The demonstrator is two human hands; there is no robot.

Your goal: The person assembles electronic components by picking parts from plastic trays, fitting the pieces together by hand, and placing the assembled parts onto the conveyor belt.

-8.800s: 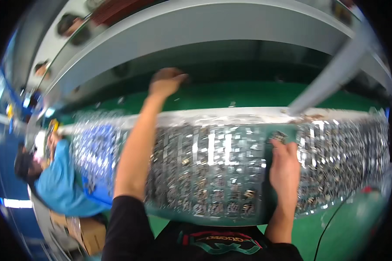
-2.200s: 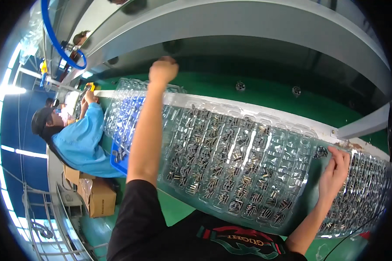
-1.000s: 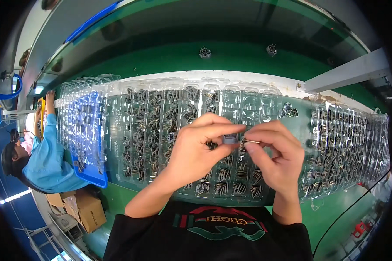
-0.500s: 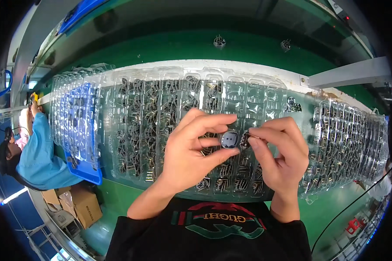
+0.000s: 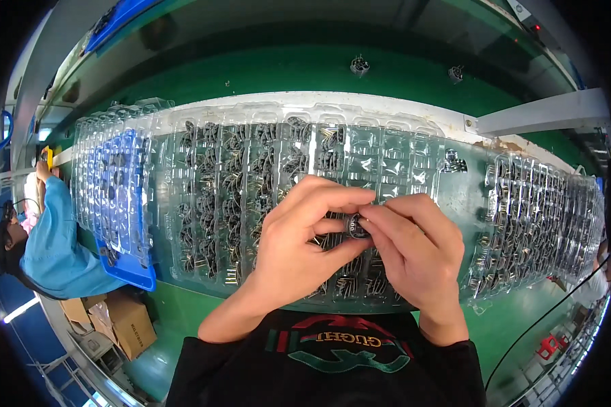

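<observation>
- Left hand pinches round dark part, likely steadying it.
- Right hand grips its 2 o'clock edge; anything smaller hidden.
- Clear blister tray beneath likely sorts pieces.

– How's the part?
– Dark, round, stubby; small round marks on its face; pinched in the left hand; right hand fingertips against its right side.

Green floor shows near on both sides, a red stool standing at right. At left, a lit tube (a slanting white streak) glows against a blue wall; a grey beam juts in at far right.
</observation>
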